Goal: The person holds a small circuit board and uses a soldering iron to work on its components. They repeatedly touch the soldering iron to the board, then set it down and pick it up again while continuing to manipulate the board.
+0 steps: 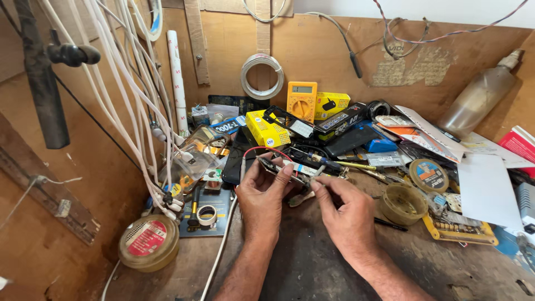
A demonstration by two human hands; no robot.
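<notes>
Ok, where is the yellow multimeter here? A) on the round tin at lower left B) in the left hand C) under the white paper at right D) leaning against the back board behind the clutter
D: the multimeter stands against the back board, well behind both hands.

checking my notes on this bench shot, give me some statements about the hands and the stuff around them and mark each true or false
1. The left hand holds a small opened electronic device above the dark worktop. True.
2. The right hand rests flat and idle on the worktop. False: its fingers meet the device, pinching a thin tool.
3. The yellow handheld multimeter leans against the plywood back wall. True.
4. The round tin with a red label sits right of both hands. False: it sits to their left.
5. The coil of silver wire lies on the worktop. False: it hangs on the back wall.
</notes>
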